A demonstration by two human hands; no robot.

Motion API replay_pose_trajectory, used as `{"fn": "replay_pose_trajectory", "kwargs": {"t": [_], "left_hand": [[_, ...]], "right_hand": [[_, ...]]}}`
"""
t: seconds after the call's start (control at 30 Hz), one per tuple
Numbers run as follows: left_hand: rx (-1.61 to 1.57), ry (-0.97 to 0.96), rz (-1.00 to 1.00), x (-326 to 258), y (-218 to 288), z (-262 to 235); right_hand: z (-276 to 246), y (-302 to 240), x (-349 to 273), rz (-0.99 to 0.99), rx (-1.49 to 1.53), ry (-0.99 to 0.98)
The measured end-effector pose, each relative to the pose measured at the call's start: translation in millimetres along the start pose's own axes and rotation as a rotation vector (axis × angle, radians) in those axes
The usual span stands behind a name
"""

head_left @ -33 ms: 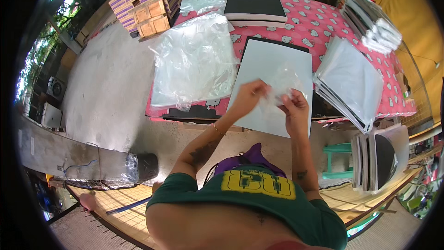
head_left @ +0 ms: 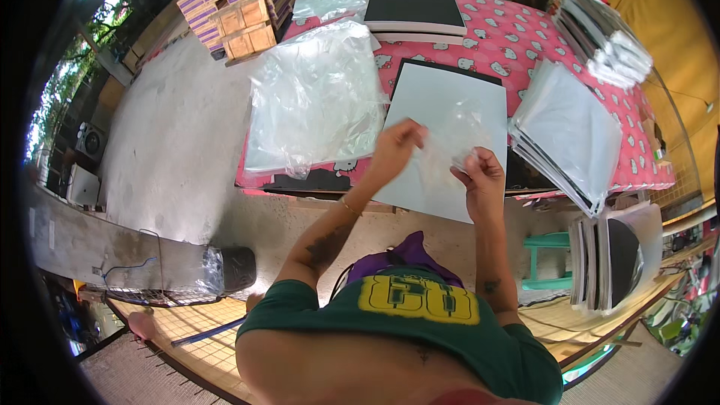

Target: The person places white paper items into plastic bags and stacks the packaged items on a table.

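Both my hands are over a pale grey-white sheet (head_left: 439,94) with a black board edge showing behind it at the table's front. My right hand (head_left: 482,172) pinches a small crumpled piece of clear plastic film (head_left: 463,160) between thumb and fingers. To its left, my left hand (head_left: 400,146) is closed with the fingertips together, slightly blurred. Whether it holds a bit of film cannot be made out. More thin, see-through plastic (head_left: 469,116) glints on or above the sheet between and beyond the hands.
Clear plastic sleeves (head_left: 315,101) lie to the left. Wrapped boards (head_left: 570,127) are stacked to the right, with another wrapped stack (head_left: 604,34) behind. Black boards (head_left: 414,7) sit at the back of the pink patterned table (head_left: 487,30). A green stool (head_left: 547,259) stands below.
My left hand has shifted a little left and upward, farther from my right hand. The right hand has moved only slightly.
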State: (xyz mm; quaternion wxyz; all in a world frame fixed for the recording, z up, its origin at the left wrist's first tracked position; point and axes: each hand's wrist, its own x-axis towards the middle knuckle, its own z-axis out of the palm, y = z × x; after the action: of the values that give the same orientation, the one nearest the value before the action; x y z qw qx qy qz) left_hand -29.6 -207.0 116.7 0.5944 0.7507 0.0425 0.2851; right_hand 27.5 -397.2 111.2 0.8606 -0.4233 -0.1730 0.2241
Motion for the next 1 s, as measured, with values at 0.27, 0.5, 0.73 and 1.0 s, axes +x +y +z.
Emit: {"fn": "replay_pose_trajectory", "kwargs": {"t": [0.27,0.5,0.73,1.0], "left_hand": [[-0.313,0.1,-0.188,-15.7,-3.1,-13.4],[0.247,0.216,0.073,15.7,22.7,-116.7],[-0.146,-0.653,-0.324,21.0,102.4,-24.8],[1.161,-0.188,0.179,21.1,36.6,-68.4]], "right_hand": [[2.2,-31.8,-15.5,0.08,0.356,-0.085],[-28.2,-97.8,-9.3,0.197,-0.267,-0.554],[-41.6,-91.1,4.1,-0.174,-1.895,-0.397],[-73.2,-111.3,-17.4,-0.214,-1.935,0.554]]}}
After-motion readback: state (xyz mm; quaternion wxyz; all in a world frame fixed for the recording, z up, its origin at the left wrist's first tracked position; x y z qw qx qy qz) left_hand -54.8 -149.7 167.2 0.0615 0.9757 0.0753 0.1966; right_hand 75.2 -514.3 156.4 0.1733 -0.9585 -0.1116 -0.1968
